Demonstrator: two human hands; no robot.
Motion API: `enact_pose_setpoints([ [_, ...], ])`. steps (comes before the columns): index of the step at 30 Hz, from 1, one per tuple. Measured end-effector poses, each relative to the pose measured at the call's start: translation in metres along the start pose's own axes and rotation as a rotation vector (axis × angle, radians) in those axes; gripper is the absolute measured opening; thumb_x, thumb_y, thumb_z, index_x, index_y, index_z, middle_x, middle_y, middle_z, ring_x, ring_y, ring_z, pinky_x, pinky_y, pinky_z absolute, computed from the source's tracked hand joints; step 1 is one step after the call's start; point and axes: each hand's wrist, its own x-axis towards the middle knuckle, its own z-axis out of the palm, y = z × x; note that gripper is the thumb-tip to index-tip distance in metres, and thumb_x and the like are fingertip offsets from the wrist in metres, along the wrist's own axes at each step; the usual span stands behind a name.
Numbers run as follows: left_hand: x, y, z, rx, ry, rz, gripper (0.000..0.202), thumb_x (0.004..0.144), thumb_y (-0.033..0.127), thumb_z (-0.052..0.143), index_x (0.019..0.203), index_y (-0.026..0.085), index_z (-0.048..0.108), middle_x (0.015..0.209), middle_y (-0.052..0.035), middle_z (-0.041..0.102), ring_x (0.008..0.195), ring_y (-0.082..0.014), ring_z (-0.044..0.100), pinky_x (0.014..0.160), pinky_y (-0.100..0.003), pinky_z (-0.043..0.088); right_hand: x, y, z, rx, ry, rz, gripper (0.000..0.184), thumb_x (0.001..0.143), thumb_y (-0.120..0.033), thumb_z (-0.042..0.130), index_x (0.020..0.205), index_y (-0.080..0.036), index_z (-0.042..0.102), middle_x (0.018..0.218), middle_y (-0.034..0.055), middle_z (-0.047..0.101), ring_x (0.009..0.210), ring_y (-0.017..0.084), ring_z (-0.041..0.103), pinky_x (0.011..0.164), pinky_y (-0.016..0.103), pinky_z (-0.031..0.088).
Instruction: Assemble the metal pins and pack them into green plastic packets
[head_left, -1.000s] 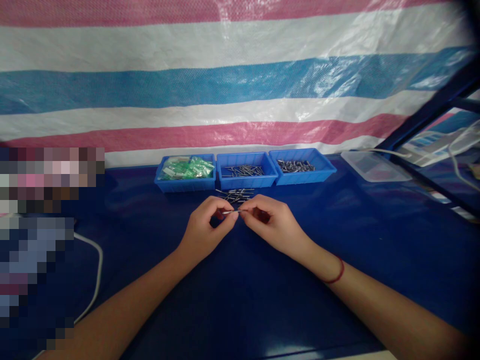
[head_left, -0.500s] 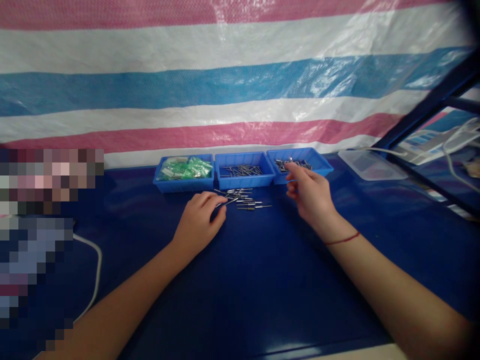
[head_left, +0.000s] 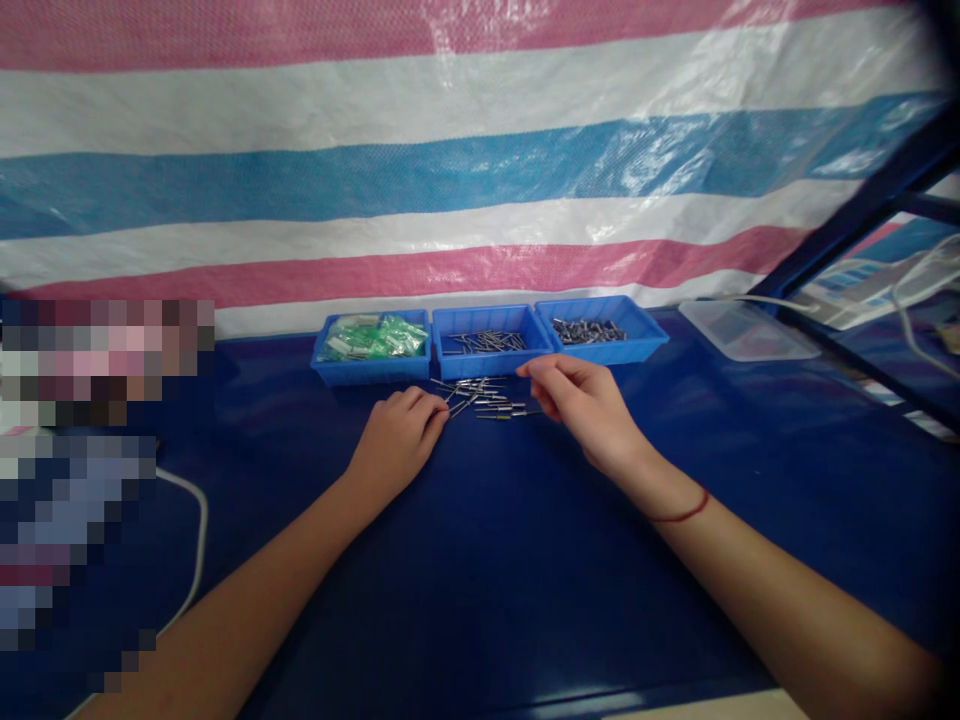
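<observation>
My left hand [head_left: 401,440] rests low over the table, thumb and fingertips pinched together at the left edge of a small pile of metal rivets [head_left: 491,392]. These are thin silvery pins with thicker sleeves. What the left pinch holds is too small to tell. To the right of the pile hovers my right hand [head_left: 581,405], its thumb and forefinger pressed together and the other fingers curled; anything between them cannot be made out. Just beyond it, a blue bin [head_left: 645,335] contains short dark metal pieces [head_left: 589,331]. The middle blue bin [head_left: 491,365] holds loose thin metal pins [head_left: 487,342].
A third blue bin [head_left: 371,374] on the left holds green and clear plastic packets [head_left: 375,338]. A clear plastic lid [head_left: 750,330] lies at the right. A white cable [head_left: 201,520] curves across the left side. Striped sheeting [head_left: 450,170] hangs behind the bins.
My right hand has moved left and toward me, from over the right bin to beside the rivet pile. My left thumb and forefinger have closed together.
</observation>
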Motion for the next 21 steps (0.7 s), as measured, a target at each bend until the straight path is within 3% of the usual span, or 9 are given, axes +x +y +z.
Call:
enact_pose_setpoints([
  [6, -0.005, 0.017, -0.004, -0.327, 0.11, -0.04, 0.015, 0.095, 0.027, 0.044, 0.096, 0.019, 0.057, 0.093, -0.0037, 0.062, 0.084, -0.0162, 0.058, 0.076, -0.028, 0.045, -0.009, 0.0, 0.009, -0.099, -0.164, -0.029, 0.018, 0.075, -0.032, 0.067, 0.085, -0.017, 0.071, 0.073, 0.0012, 0.066, 0.062, 0.012, 0.056, 0.059, 0.025, 0.044],
  [10, -0.011, 0.035, -0.004, -0.523, 0.084, -0.045, 0.014, 0.095, 0.028, 0.044, 0.097, 0.02, 0.056, 0.09, -0.0018, 0.061, 0.08, -0.0144, 0.057, 0.073, -0.026, 0.045, -0.019, -0.002, 0.015, -0.049, -0.32, -0.012, 0.022, 0.076, -0.034, 0.068, 0.091, -0.019, 0.072, 0.084, 0.0032, 0.07, 0.068, 0.014, 0.06, 0.062, 0.027, 0.046],
  [15, -0.013, 0.04, -0.004, -0.605, 0.054, -0.066, 0.014, 0.095, 0.028, 0.045, 0.094, 0.019, 0.056, 0.086, -0.0007, 0.059, 0.075, -0.0133, 0.055, 0.071, -0.026, 0.043, -0.024, -0.005, 0.017, -0.008, -0.355, -0.053, 0.018, 0.078, -0.035, 0.069, 0.087, -0.019, 0.073, 0.09, 0.0044, 0.07, 0.077, 0.016, 0.062, 0.068, 0.03, 0.048],
  [21, -0.013, 0.039, -0.006, -0.659, 0.029, -0.049, 0.018, 0.096, 0.028, 0.042, 0.091, 0.018, 0.056, 0.083, -0.0009, 0.058, 0.074, -0.013, 0.053, 0.071, -0.025, 0.042, -0.025, -0.008, 0.018, -0.002, -0.344, -0.066, 0.019, 0.079, -0.037, 0.068, 0.084, -0.019, 0.072, 0.085, 0.0036, 0.07, 0.066, 0.013, 0.057, 0.059, 0.027, 0.044],
])
